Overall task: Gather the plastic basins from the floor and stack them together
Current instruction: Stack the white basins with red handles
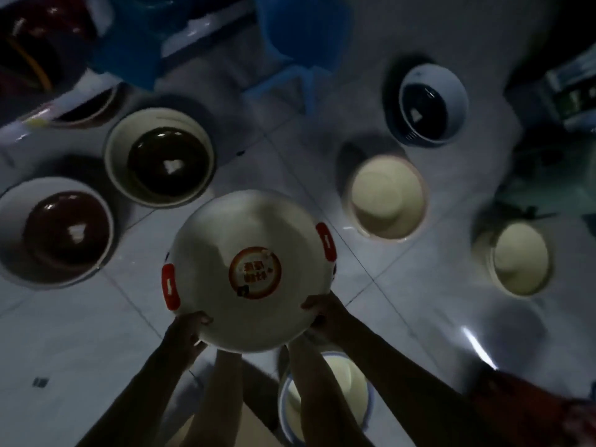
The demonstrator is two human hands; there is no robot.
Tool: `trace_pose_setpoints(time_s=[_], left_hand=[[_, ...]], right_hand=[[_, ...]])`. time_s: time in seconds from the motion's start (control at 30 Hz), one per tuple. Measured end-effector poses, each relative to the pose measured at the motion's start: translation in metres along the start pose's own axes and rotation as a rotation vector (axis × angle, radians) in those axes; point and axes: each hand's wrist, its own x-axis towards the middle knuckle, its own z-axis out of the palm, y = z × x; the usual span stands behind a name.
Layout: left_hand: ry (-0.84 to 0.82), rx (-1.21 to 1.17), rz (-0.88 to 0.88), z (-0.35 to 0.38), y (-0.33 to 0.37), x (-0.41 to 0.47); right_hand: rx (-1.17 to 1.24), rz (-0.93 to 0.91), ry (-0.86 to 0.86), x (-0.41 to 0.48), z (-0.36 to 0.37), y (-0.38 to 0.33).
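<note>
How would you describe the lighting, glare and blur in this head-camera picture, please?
In the head view, light is dim, the held white basin brightest; small glare spots sit in the dark-bottomed basins; a bright streak reflects off the floor tiles at right; the blue stool and frame edges are blurred.

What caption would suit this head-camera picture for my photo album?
Left hand and right hand hold a white red-handled basin above a tiled floor scattered with other basins.

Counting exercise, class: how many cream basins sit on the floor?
3: a middle cream basin right of the held basin, a far-right cream basin, a near cream basin, partly hidden, at the bottom. More may be hidden.
</note>
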Motion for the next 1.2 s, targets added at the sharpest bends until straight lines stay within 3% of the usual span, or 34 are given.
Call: trace_pose_setpoints(time_s=[0.1,0.17,0.3,0.37,0.47,0.67,0.87,1.0,1.2], left_hand=[[-0.056,0.007,-0.061,0.045,0.025,-0.006],[-0.050,0.161,-0.045,0.082,0.047,-0.020],[-0.108,0.290,0.072,0.137,0.069,-0.004],[-0.075,0.361,0.012,0.161,0.070,0.019],[-0.173,0.556,-0.041,0.227,0.070,0.024],[-0.184,0.840,0.031,0.366,0.027,0.034],[-0.317,1.050,-0.033,0.477,-0.038,0.073],[-0.357,1.154,-0.028,0.527,-0.071,0.106],[-0.355,1.261,-0.050,0.574,-0.112,0.158]], right_hand=[[0.052,0.044,0.123,0.013,-0.045,0.013],[0.127,0.027,0.202,-0.016,-0.052,-0.004],[0.425,0.023,0.251,-0.011,-0.097,-0.001],[0.489,0.020,0.278,0.017,-0.129,0.022],[0.611,0.056,0.331,0.074,-0.184,0.073],[0.861,0.121,0.341,0.050,-0.263,0.070],[1.147,0.234,0.462,0.060,-0.337,0.090],[1.311,0.209,0.490,0.076,-0.370,0.105],[1.375,0.207,0.513,0.119,-0.404,0.126]])
